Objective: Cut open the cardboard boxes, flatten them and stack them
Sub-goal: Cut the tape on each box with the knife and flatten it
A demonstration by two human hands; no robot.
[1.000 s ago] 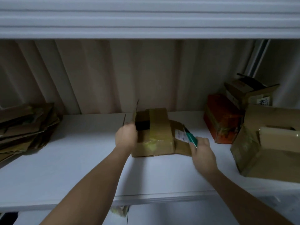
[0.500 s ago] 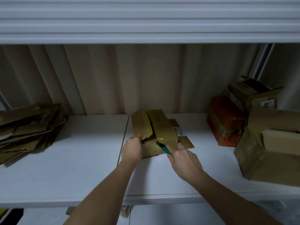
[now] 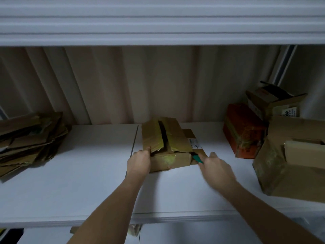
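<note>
From the head view, a white shelf (image 3: 88, 173) runs across the picture under a ribbed white ledge, with a pleated beige curtain (image 3: 140, 81) behind it. In the middle of the shelf, towards the back, lies a taped box (image 3: 168, 143) of brown cardboard, its top split along a dark slit between two flaps. The left hand (image 3: 139, 162) grips the box at its near left corner, the thumb hooked over the edge of the left flap and the other fingers hidden behind the hand. The right hand (image 3: 217, 167) (blurred) is closed round a green-handled cutter (image 3: 197, 158), whose dark tip sits at the box's near right corner, at the seam under the right flap; whether the blade is inside the cardboard cannot be told. A white label (image 3: 193, 143) shows on a flat piece sticking out from the box's right side. At the left end of the shelf lies a stack (image 3: 29, 138) of flattened cardboard, well apart from the box. On the right stand more boxes: an orange box (image 3: 244, 131) wrapped in tape, a large box (image 3: 290, 166) at the right edge with a loose flap on top, and behind it an open box (image 3: 270, 101) with a dark inside and a printed label. Both bare forearms reach in from the bottom of the picture.
</note>
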